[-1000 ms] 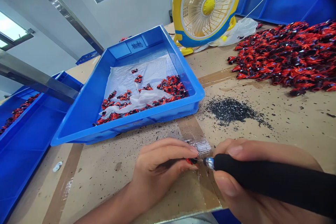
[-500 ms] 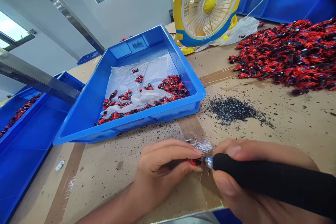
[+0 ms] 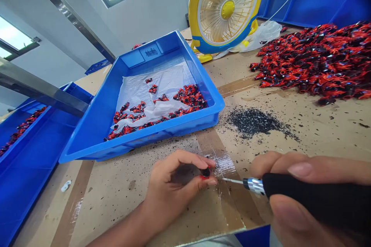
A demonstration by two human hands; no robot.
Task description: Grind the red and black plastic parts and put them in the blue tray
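My left hand (image 3: 179, 183) pinches a small red-and-black plastic part (image 3: 205, 172) between its thumb and fingers, low over the cardboard-covered table. In my right hand (image 3: 298, 200) lies a thick black-handled tool (image 3: 278, 187) with a silver collar and a thin, pointed metal tip. The fingers wrap the handle, and the tip points left at the part, with a small gap between them. I cannot make out whether the tip is a blade or a bit. Fingers partly hide the part.
Beyond my left hand stands a blue tray (image 3: 139, 144) with similar parts on white sheeting. A pile of red-and-black parts (image 3: 319, 61) lies at right, near black shavings (image 3: 255, 121). A yellow fan (image 3: 227, 9) stands behind. Another blue bin (image 3: 34, 173) is at left.
My right hand has drawn the tool away to the right, so its thin tip now shows. My left hand has shifted slightly left, and the part in it is turned differently.
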